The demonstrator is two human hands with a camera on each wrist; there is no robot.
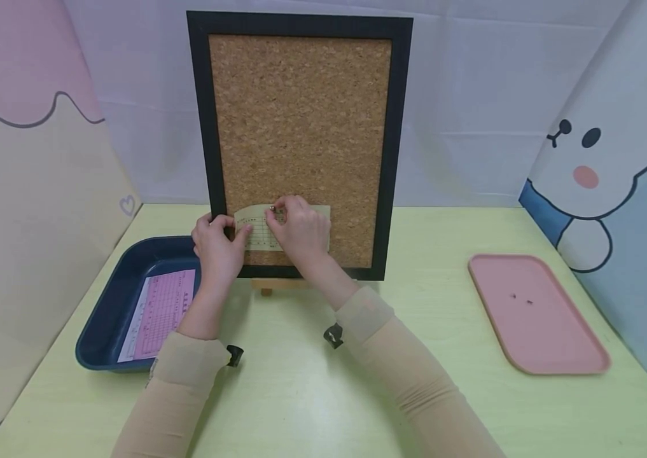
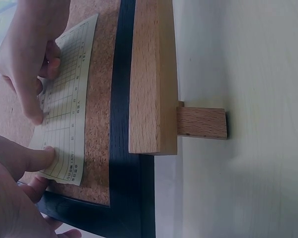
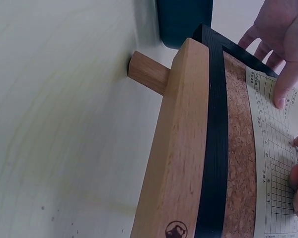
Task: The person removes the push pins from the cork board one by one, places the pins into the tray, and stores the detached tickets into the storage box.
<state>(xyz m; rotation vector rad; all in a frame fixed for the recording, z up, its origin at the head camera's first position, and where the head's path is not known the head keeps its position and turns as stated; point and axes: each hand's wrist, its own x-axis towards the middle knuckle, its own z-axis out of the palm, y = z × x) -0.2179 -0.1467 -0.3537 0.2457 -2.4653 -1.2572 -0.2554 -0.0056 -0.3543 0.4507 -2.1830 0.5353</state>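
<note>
yellow slip [image 1: 259, 234] under both hands, left hand [image 1: 217, 245], right hand [image 1: 299, 230], on cork board [image 1: 300, 121]

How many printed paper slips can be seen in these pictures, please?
2. A yellowish slip is held against the cork board by the left hand and the right hand. A pink slip lies in the blue tray. More may lie beneath it.

Cork board [image 1: 300, 127] upright on wooden stand [image 1: 268, 284], centre of table [image 1: 415, 394], backdrop behind. Paper slip [image 1: 260, 232] flat against board's lower part; left hand [image 1: 217, 245] on slip's left end, right hand [image 1: 299, 229] over its middle. Tray [image 1: 111, 305] left of board, printed sheet [image 1: 157, 315] lying in it. Second tray [image 1: 535, 312] well apart, right.
</note>
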